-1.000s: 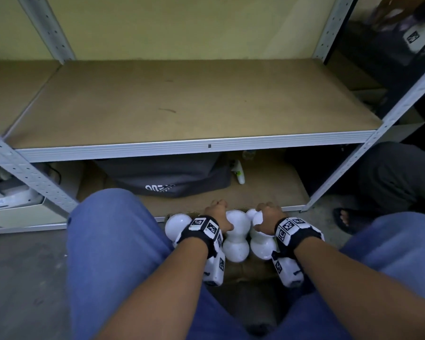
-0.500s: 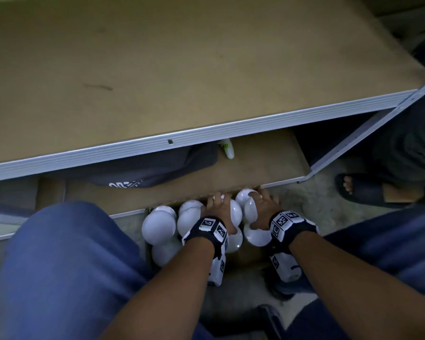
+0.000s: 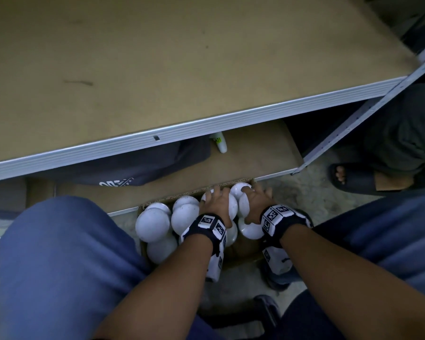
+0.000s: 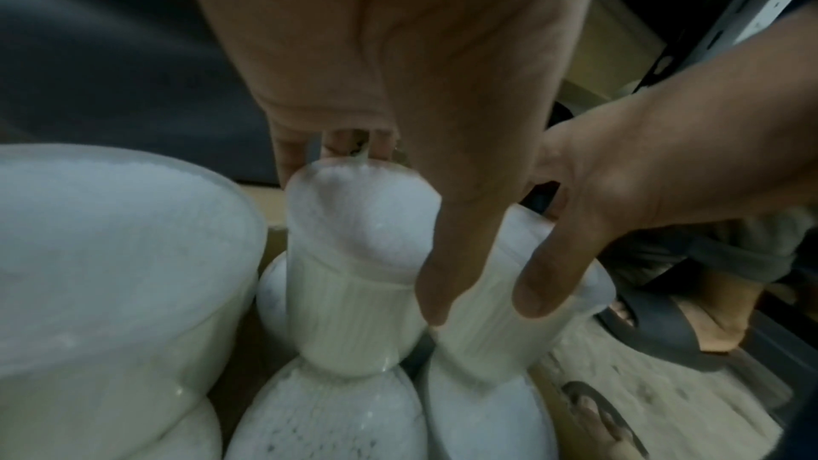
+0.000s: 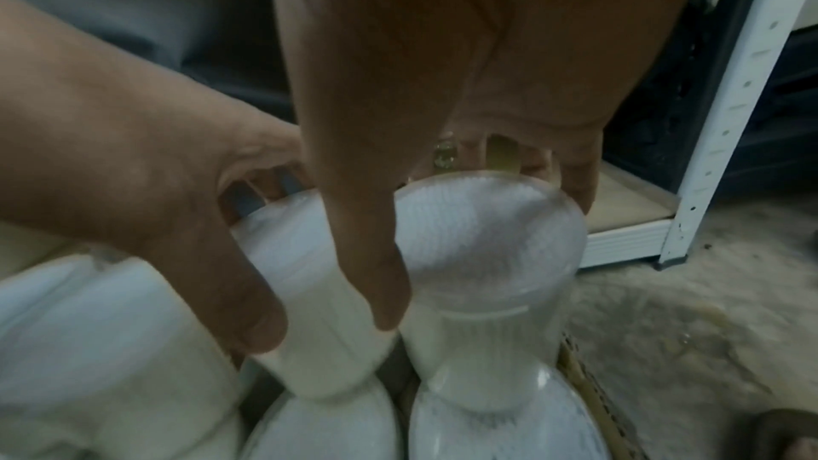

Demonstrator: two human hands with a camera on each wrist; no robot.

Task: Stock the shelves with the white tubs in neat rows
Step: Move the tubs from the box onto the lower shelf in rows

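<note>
Several white lidded tubs point(image 3: 152, 224) stand stacked in a cardboard box point(image 3: 243, 251) on the floor between my knees. My left hand point(image 3: 215, 200) grips an upper tub point(image 4: 354, 257) from above, fingers behind it and thumb down its right side. My right hand point(image 3: 254, 200) grips the neighbouring upper tub point(image 5: 487, 257) the same way, its thumb between the two tubs. Both tubs still rest on tubs below them. The brown shelf board point(image 3: 182, 69) above is bare.
Under the shelf lie a dark bag point(image 3: 133, 165) and a small white bottle point(image 3: 220, 143) on the lower board point(image 3: 255, 155). A white metal upright point(image 3: 353, 123) stands at the right. Another person's sandalled foot point(image 3: 349, 177) is on the floor beyond it.
My head has tilted down and nearer, so the box fills more of the view. Both hands have reached further over the tubs and curled round one each.
</note>
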